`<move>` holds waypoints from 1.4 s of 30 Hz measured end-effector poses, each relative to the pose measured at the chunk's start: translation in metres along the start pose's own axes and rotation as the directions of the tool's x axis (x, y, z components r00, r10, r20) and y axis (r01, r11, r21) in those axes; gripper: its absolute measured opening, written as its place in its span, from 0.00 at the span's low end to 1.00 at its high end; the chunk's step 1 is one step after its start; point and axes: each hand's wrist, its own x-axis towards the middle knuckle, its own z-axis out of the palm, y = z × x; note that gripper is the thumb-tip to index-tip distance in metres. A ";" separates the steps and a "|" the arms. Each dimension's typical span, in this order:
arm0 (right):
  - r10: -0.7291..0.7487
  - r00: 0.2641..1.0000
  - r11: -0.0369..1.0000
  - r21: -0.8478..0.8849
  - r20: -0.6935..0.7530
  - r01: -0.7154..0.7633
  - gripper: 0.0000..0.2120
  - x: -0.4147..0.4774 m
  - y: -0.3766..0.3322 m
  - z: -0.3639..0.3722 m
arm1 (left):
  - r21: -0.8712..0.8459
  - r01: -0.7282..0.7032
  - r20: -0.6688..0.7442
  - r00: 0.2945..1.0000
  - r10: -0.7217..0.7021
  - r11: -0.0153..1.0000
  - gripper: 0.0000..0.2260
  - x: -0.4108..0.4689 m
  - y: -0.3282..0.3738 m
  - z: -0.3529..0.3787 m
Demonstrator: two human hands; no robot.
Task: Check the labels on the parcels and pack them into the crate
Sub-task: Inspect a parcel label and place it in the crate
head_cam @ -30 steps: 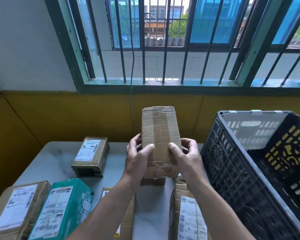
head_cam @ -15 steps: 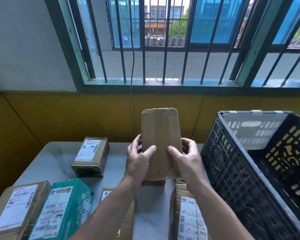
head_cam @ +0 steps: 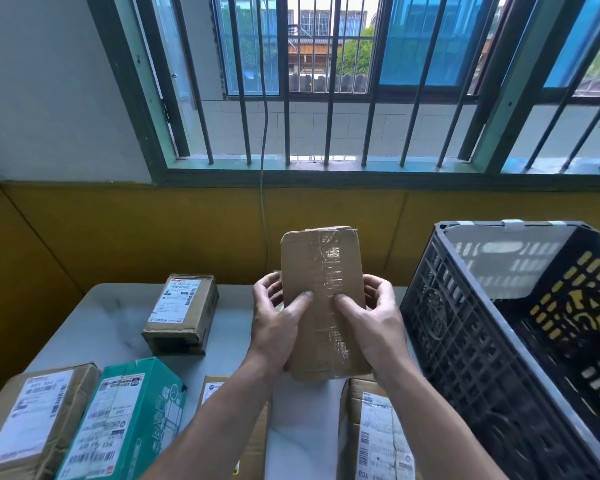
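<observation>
A tall brown cardboard parcel [head_cam: 321,271] sealed with clear tape is held upright above the table, its plain taped side facing me with no label showing. My left hand [head_cam: 278,323] grips its left edge, thumb across the front. My right hand [head_cam: 374,320] grips the right edge the same way. The black plastic crate [head_cam: 465,341] stands just to the right, its open top facing me.
On the grey table [head_cam: 94,323] lie a labelled brown parcel [head_cam: 181,311] at the back left, a brown parcel [head_cam: 32,420] and a teal box [head_cam: 125,417] at the front left, and two more labelled parcels [head_cam: 378,434] under my forearms. A barred window sits behind.
I have turned the parcel in both hands, so a smoother taped face now shows, and it sits slightly lower and tilted toward me.
</observation>
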 end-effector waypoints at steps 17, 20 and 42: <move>-0.035 0.999 0.998 0.044 0.002 0.035 0.21 0.003 0.005 -0.001 | 0.027 -0.006 0.010 1.000 0.005 1.000 0.24 -0.003 0.002 0.000; -0.032 0.999 0.999 0.039 -0.001 0.032 0.22 0.003 0.005 -0.001 | 0.043 0.002 0.013 1.000 -0.002 0.999 0.28 -0.005 0.005 0.000; -0.048 0.997 0.995 0.081 -0.064 0.053 0.33 0.003 0.002 0.003 | -0.006 0.043 -0.015 0.999 -0.043 0.999 0.21 -0.010 0.013 0.001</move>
